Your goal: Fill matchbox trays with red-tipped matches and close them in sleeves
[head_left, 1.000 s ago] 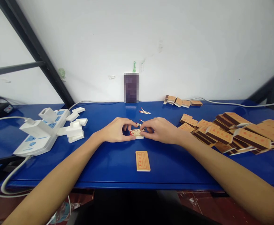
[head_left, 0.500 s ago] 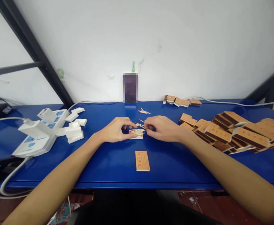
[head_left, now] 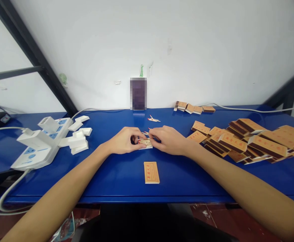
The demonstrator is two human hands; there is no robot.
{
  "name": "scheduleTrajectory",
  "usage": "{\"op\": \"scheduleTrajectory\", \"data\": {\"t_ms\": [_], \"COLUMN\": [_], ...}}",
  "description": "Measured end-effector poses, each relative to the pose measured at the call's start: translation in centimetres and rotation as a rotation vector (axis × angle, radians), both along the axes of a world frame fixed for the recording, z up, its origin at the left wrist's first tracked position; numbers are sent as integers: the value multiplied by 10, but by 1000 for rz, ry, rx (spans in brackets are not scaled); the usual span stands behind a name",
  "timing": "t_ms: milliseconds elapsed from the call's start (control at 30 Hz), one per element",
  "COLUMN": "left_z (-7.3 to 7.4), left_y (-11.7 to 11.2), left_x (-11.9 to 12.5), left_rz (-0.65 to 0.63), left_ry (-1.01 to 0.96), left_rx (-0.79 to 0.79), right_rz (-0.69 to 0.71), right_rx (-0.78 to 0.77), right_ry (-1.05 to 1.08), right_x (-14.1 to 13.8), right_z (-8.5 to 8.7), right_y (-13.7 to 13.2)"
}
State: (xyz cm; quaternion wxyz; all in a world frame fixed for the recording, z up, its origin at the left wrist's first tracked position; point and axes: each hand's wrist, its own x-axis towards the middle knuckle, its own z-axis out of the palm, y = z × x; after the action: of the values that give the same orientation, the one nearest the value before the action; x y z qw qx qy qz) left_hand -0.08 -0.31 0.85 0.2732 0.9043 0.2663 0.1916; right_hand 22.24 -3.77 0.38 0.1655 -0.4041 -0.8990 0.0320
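Observation:
A small white matchbox tray (head_left: 142,148) filled with wooden matches (head_left: 145,142) lies on the blue table. My left hand (head_left: 125,139) grips its left end, thumb in front and fingers curled behind. At the right end, my right hand (head_left: 169,139) is closed, its fingertips pressed together against the tray and match ends; whatever they pinch is hidden. A red-headed match (head_left: 149,128) and others stick out just behind the tray, partly covered by my fingers. Farther back is a small group of loose matches (head_left: 153,119). Nearer me lies a closed orange matchbox (head_left: 151,172).
Many orange matchbox sleeves (head_left: 234,143) are heaped at the right, with several more sleeves (head_left: 194,108) by the wall. At the left are white trays (head_left: 79,143) beside a power strip (head_left: 45,144) with plugged-in adapters. A blurred dark rectangle (head_left: 138,94) stands at the wall.
My right hand has moved left, from just beside the tray to against its right end, covering part of the matches. My left hand keeps its grip, and the view has shifted slightly.

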Motion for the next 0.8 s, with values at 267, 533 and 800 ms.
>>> {"op": "scheduleTrajectory", "data": {"t_ms": [267,533,800], "left_z": [-1,-9,-4], "left_y": [1,3,-1], "left_x": [2,6,5], "left_rz": [30,81,35], "left_ry": [-20,-33,-52], "left_rx": [23,53,22], "right_rz": [28,87,-76], "right_rx": [-26,-124,49], "right_ry": [52,89,167], "right_x": [1,1,8], "right_z": [5,-2,-7], "right_y": [-3,-1,10]}}
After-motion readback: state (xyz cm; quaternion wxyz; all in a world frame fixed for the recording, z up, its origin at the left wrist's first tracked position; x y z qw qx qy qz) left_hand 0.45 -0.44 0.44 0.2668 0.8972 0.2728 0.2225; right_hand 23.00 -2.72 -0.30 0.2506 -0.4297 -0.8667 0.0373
